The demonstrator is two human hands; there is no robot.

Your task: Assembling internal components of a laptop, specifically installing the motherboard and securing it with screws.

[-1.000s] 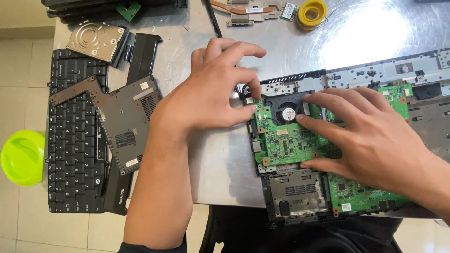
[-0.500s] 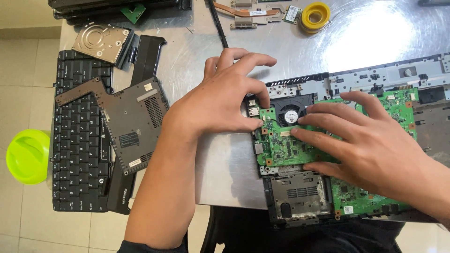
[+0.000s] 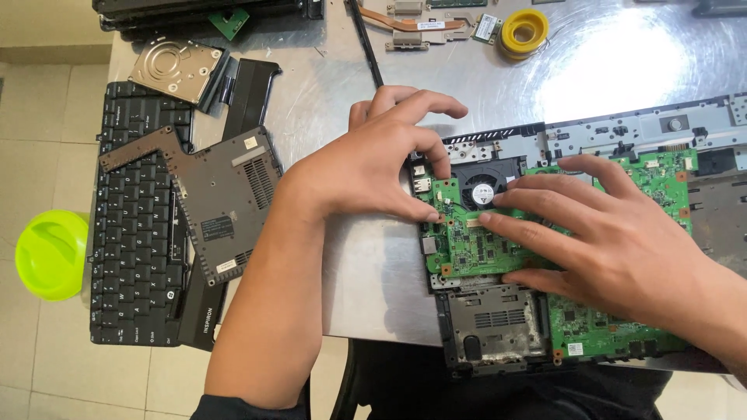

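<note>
A: Where are the hands now?

B: Both are on the green circuit board (image 3: 475,249), which sits in the opened laptop base (image 3: 622,132) at the right part of the metal table (image 3: 373,264). The left hand (image 3: 366,167) has its fingers curled and its fingertips press on the board's left edge, near the round black fan (image 3: 482,190). It holds nothing. The right hand (image 3: 615,233) lies flat and spread, fingers stretched over the middle of the board, also holding nothing.

A: Is there any container?

B: One, a lime green bowl (image 3: 50,253), on the tiled floor left of the table. I see nothing inside it.

A: And labels?

B: The dark bottom cover (image 3: 222,198) lies tilted on the black keyboard (image 3: 136,233). It has a small pale square sticker near its top corner and two white rectangular labels lower down. On the board, near its lower edge, there is one small white label (image 3: 576,348).

A: What else is on the table?

B: A silver hard drive (image 3: 175,66) at top left, a yellow tape roll (image 3: 524,33) at the top, and a copper heat pipe (image 3: 412,22) just beside it.
</note>
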